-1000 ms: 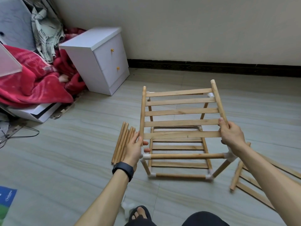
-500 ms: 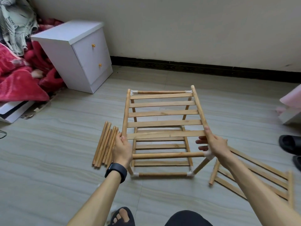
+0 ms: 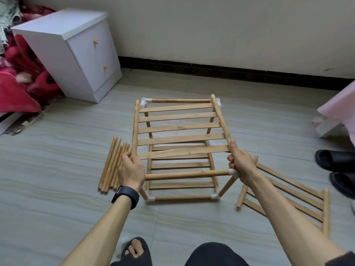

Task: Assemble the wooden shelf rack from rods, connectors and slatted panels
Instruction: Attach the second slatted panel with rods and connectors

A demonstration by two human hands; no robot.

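left hand [image 3: 131, 168]: fingers wrapped round slatted panel [image 3: 179, 128], left rail
right hand [image 3: 241, 164]: grips right rail
frame [image 3: 182, 198]: upper near-left corner hidden behind left hand
spare panel [image 3: 326, 212]: partly behind right forearm

Centre floor: rack frame [image 3: 182, 197], slatted panel [image 3: 178, 129] over it, tilted, far end by the rear connectors. Left hand [image 3: 131, 169] gripping panel's left rail at near end, right hand [image 3: 241, 164] gripping the right rail. Just left of frame: loose rods [image 3: 113, 164] side by side on floor. Right of frame: second slatted panel [image 3: 288, 198] flat on floor; slippers [image 3: 338, 169] farther right. Behind left, near wall: cabinet [image 3: 76, 54], bedding [image 3: 15, 89] to its left.
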